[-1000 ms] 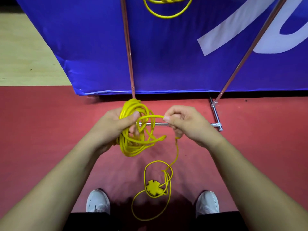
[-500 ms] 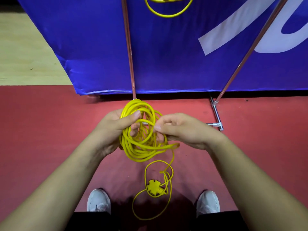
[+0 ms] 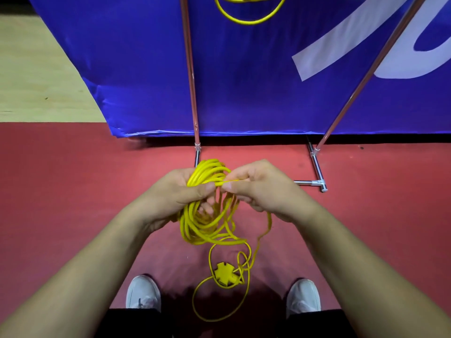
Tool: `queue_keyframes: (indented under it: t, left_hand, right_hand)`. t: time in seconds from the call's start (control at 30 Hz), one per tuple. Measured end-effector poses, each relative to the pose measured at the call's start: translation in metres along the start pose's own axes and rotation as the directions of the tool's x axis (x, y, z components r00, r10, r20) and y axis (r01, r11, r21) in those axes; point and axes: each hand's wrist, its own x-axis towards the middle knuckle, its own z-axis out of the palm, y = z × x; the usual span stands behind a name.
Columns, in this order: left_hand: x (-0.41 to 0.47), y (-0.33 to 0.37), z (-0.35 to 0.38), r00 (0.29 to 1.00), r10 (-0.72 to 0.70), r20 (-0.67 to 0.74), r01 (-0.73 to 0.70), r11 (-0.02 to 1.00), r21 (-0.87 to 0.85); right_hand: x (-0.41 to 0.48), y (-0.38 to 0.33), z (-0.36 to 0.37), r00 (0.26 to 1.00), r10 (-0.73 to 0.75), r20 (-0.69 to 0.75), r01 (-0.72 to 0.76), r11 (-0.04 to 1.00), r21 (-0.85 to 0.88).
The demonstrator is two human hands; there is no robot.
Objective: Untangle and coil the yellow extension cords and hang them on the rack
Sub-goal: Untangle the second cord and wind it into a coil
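Head view showed the left hand (image 3: 180,191) gripping the top of the yellow cord coil (image 3: 202,223), its loops hanging lengthwise toward the person. The right hand (image 3: 263,189) pinched one crosswise strand there; the socket block (image 3: 224,274) lay on the red floor (image 3: 73,191)

Your left grip (image 3: 180,191) and right grip (image 3: 263,189) meet on the coil (image 3: 202,223). Below it, its socket block (image 3: 223,274) lies on the floor (image 3: 61,191) between your shoes (image 3: 143,292). Behind stands the rack (image 3: 191,81), then the banner (image 3: 244,93), another cord (image 3: 249,20) hanging before it.
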Motion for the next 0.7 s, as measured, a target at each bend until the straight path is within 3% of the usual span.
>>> queue_keyframes:
  t: [0.1, 0.23, 0.3, 0.43, 0.5, 0.6, 0.7]
  left_hand:
    - [0.000, 0.002, 0.002, 0.999, 0.026, -0.032, -0.028, 0.998, -0.052]
    - [0.003, 0.009, 0.000, 0.987, 0.029, -0.158, -0.081, 0.938, -0.338]
    - [0.004, 0.012, -0.005, 0.978, 0.049, -0.201, -0.122, 0.922, -0.367]
    - [0.003, 0.010, -0.008, 0.982, 0.056, -0.182, -0.063, 0.998, -0.030]
    - [0.001, 0.007, -0.003, 0.987, -0.007, -0.162, 0.023, 0.995, 0.095]
    - [0.001, 0.004, 0.003, 0.994, -0.043, -0.099, 0.051, 0.995, 0.080]
    - [-0.001, 0.005, 0.005, 0.993, -0.047, -0.104, 0.051, 0.998, 0.032]
  right_hand:
    - [0.003, -0.001, 0.007, 1.000, 0.023, 0.017, -0.025, 0.997, 0.072]
    - [-0.004, 0.009, -0.016, 0.989, 0.042, 0.141, -0.041, 0.999, -0.012]
    - [-0.007, 0.019, -0.027, 0.994, 0.040, 0.101, -0.044, 0.998, 0.041]
    - [-0.004, 0.019, -0.029, 0.996, -0.014, -0.085, 0.030, 0.980, 0.196]
    - [-0.002, 0.011, -0.028, 0.995, -0.031, -0.097, 0.049, 0.980, 0.190]
    - [-0.001, -0.003, -0.016, 0.999, -0.052, -0.009, 0.052, 0.994, 0.093]
    - [0.001, -0.007, 0.002, 0.993, -0.114, -0.017, 0.113, 0.993, -0.035]
